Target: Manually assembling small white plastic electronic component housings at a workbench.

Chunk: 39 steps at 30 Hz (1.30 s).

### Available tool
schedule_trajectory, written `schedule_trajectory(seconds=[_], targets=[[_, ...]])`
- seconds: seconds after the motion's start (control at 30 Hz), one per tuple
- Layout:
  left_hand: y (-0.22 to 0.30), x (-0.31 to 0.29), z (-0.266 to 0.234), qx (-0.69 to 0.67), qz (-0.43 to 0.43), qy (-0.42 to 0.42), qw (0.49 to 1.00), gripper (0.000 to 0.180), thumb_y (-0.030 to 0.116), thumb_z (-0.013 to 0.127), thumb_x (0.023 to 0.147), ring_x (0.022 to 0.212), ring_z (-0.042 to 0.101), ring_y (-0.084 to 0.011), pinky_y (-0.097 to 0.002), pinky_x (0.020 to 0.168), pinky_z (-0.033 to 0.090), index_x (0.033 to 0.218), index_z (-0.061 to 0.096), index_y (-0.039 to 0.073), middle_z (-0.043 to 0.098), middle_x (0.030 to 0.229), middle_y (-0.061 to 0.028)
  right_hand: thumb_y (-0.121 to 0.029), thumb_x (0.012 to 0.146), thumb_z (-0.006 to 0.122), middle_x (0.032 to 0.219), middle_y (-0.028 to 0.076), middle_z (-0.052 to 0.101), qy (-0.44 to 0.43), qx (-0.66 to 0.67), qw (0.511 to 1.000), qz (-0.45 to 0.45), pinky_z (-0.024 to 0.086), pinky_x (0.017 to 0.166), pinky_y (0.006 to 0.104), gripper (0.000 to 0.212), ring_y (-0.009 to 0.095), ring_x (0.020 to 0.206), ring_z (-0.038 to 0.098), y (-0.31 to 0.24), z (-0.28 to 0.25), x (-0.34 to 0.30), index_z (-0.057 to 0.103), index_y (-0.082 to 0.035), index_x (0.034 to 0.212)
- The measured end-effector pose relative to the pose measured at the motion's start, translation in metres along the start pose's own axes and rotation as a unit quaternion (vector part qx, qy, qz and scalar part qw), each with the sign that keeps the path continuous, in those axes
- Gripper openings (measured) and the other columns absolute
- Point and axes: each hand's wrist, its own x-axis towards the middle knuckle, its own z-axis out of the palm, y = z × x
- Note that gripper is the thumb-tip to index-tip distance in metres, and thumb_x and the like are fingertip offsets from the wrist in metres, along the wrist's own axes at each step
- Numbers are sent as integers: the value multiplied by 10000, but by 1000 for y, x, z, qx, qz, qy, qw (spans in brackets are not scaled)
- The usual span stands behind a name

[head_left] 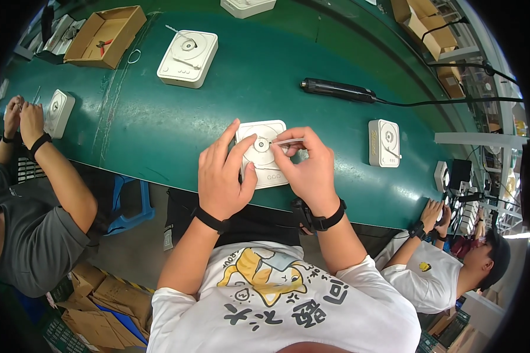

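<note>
A white player shaped like a small turntable [258,170] lies on the green table in front of me, its round disc and small buttons facing up. My left hand [222,170] rests over its left side, fingers stretched and apart, with the index fingertip near the disc and the thumb by the lower left edge. On the right, my right hand [309,167] is closed in a pinch on a slim pale strip [290,141], whose inner end lies close to the disc's centre. Fingers partly cover the strip, so its exact kind cannot be told.
Similar white players stand at the upper left [188,59] and right [384,143]. Beyond my hands lies a black corded screwdriver [338,90]. A cardboard box [105,38] holds red-handled pliers. Co-workers sit on both sides; a blue stool [129,206] is under the table's edge.
</note>
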Motion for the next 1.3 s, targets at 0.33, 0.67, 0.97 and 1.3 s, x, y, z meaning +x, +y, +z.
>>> schedule_trajectory(seconds=[0.33, 0.67, 0.97, 1.3], targets=[[2, 0, 1, 3, -8, 1, 1000, 517, 159, 712, 1028, 1451, 680, -421, -539, 1215, 486, 1539, 766, 103, 600, 1766, -221, -45, 980, 921, 1027, 1, 835, 11, 18, 1000, -8, 572, 762, 275, 182, 99, 796, 674, 11, 4, -5, 785, -53, 1100], [1, -1, 3, 8, -1, 7, 1000, 517, 154, 709, 1022, 1449, 683, -423, -536, 1212, 492, 1533, 769, 99, 602, 1765, -220, -40, 962, 919, 1051, 7, 842, -49, 4, 999, 1, 554, 730, 273, 226, 94, 777, 657, 9, -4, 11, 779, -53, 1139], [1, -1, 4, 10, 5, 18, 1000, 520, 147, 731, 995, 1390, 696, -428, -535, 1178, 513, 1510, 776, 98, 613, 1735, -224, -26, 965, 912, 1094, 30, 889, -84, 11, 996, 18, 549, 691, 255, 300, 66, 744, 674, 3, -13, 13, 766, -58, 1225], [24, -7, 10, -38, -64, 33, 997, 442, 130, 780, 996, 1465, 598, -469, -535, 1216, 497, 1431, 797, 54, 580, 1598, -259, -15, 976, 906, 1122, 54, 905, -46, -28, 998, 23, 569, 670, 275, 337, 95, 716, 689, -7, -4, -3, 783, -62, 1286]])
